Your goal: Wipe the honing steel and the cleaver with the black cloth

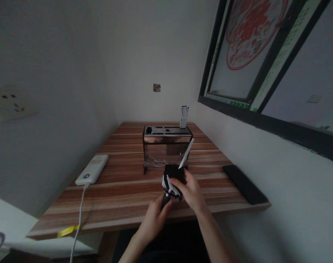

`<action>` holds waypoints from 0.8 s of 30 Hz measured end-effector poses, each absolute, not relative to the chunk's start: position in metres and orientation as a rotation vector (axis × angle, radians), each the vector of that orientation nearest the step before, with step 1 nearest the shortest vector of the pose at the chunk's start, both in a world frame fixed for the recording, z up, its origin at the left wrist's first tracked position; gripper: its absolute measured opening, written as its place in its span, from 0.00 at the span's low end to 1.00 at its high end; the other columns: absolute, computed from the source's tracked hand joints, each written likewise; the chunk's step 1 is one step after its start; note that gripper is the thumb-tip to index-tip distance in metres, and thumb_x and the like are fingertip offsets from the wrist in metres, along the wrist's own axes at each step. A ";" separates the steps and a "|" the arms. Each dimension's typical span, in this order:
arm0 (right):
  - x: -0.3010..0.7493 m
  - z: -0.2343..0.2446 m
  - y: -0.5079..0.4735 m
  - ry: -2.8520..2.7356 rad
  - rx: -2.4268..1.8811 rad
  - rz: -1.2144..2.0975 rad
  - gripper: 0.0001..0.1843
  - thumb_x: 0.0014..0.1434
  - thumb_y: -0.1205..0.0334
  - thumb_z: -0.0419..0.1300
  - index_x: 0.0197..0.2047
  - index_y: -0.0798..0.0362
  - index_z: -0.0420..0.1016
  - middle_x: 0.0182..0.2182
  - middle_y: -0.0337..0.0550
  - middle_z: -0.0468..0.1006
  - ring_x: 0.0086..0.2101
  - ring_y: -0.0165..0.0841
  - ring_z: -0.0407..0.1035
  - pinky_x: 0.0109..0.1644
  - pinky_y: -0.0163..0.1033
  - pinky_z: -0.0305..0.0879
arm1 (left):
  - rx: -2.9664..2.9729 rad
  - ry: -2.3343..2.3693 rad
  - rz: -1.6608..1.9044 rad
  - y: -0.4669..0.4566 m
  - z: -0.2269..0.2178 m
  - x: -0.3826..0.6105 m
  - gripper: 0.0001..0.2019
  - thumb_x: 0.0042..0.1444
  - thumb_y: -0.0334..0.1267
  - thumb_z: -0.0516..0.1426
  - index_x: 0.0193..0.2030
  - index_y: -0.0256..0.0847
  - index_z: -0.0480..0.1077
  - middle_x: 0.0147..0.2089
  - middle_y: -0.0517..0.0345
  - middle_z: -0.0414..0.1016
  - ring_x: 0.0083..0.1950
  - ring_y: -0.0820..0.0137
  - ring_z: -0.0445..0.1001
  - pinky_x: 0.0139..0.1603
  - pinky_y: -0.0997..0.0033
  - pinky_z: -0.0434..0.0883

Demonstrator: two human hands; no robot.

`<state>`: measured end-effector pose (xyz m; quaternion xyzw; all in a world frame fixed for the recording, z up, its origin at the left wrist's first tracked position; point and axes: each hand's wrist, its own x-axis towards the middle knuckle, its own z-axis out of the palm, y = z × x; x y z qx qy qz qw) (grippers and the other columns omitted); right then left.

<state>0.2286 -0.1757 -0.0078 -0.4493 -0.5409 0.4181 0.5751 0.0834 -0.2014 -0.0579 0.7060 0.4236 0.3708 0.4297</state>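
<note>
Low over the table's front edge, my left hand [157, 212] is closed around the black handle of a utensil [165, 200] with a shiny metal collar. My right hand [192, 190] grips a black-and-white cloth [174, 171] just above that collar, thumb across its front. The cloth hides the utensil's middle. A narrow pale strip [186, 153] sticks up beyond the cloth, tilted right; whether it belongs to the utensil I cannot tell. Behind the hands stands a slotted rack [167, 139] with a dark frame and a clear front. A whitish, shiny upright piece [184, 117] shows at its top right.
The wood-grain table [122, 197] meets walls at the left, back and right. A white power bank [92, 170] with a cable [81, 208] lies left, near a yellow tag [68, 231]. At the right edge lies a black flat object [245, 184]. A dark-framed window [264, 73] is above right.
</note>
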 end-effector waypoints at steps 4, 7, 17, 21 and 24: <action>0.235 0.001 -0.168 -1.285 -1.026 0.927 0.18 0.49 0.53 0.64 0.40 0.56 0.73 0.36 0.48 0.79 0.35 0.39 0.74 0.37 0.39 0.69 | 1.768 1.108 0.905 -0.201 -0.059 0.083 0.15 0.61 0.45 0.48 0.37 0.35 0.68 0.31 0.56 0.73 0.33 0.69 0.68 0.34 0.75 0.63; 0.243 0.010 -0.160 -1.274 -1.028 0.902 0.16 0.49 0.53 0.65 0.37 0.55 0.73 0.33 0.46 0.79 0.32 0.36 0.73 0.34 0.37 0.68 | 1.776 1.112 0.905 -0.202 -0.059 0.084 0.15 0.61 0.45 0.48 0.39 0.36 0.69 0.33 0.56 0.74 0.34 0.69 0.69 0.36 0.75 0.64; 0.270 0.041 -0.128 -1.205 -0.940 0.762 0.15 0.48 0.50 0.65 0.30 0.54 0.73 0.25 0.38 0.75 0.26 0.30 0.68 0.31 0.34 0.63 | 1.778 1.073 0.920 -0.202 -0.059 0.082 0.16 0.61 0.45 0.48 0.46 0.38 0.70 0.41 0.54 0.76 0.43 0.65 0.72 0.46 0.73 0.64; 0.274 0.054 -0.121 -1.158 -0.926 0.694 0.16 0.46 0.49 0.65 0.27 0.55 0.73 0.23 0.37 0.74 0.25 0.29 0.66 0.29 0.32 0.61 | 1.784 1.103 0.910 -0.202 -0.061 0.082 0.16 0.61 0.46 0.48 0.46 0.38 0.70 0.40 0.54 0.76 0.42 0.64 0.72 0.45 0.71 0.65; 0.276 0.059 -0.117 -1.106 -0.926 0.694 0.16 0.46 0.49 0.64 0.30 0.54 0.74 0.26 0.38 0.76 0.27 0.30 0.68 0.32 0.34 0.63 | 1.784 1.118 0.910 -0.203 -0.060 0.082 0.17 0.60 0.46 0.49 0.46 0.38 0.70 0.40 0.54 0.76 0.41 0.64 0.72 0.45 0.70 0.65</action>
